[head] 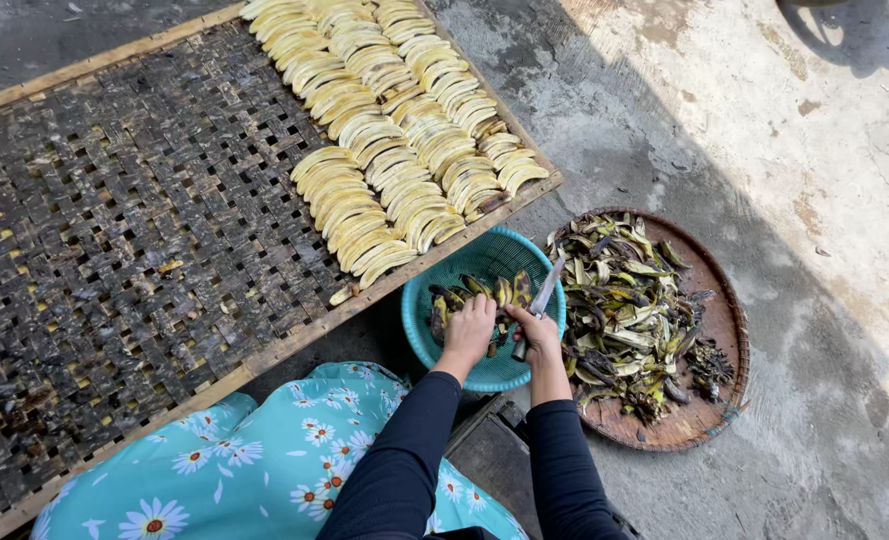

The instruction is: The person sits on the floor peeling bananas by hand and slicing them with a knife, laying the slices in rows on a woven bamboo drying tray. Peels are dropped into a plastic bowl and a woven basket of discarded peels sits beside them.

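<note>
Head view, looking down on a person seated at a concrete floor (765, 130), part in sun and part in shade. Both hands reach into a teal plastic basket (485, 262) that stands on the ground between a woven bamboo tray (115, 250) and a round flat basket (710, 300). The left hand (470, 328) is curled down over the unpeeled bananas (475, 290) lying in the teal basket, its fingers closed around one of them. The right hand (537, 335) is clenched on the handle of a knife (543, 298), whose blade points up and away over the basket's rim. The dark, yellow-green bananas sit inside the teal basket, just beyond the fingers of both hands. On the far right part of the bamboo tray, peeled pale-yellow banana slices (395, 150) lie in close overlapping rows; the rest of the tray shows bare dark weave with a few small scraps. The round flat basket, just beside the teal one on the right, holds a heap of dark and green banana peels (630, 310). Dark sleeves cover both forearms, and a light-blue cloth with daisy print (265, 460) covers the lap at the bottom edge.
</note>
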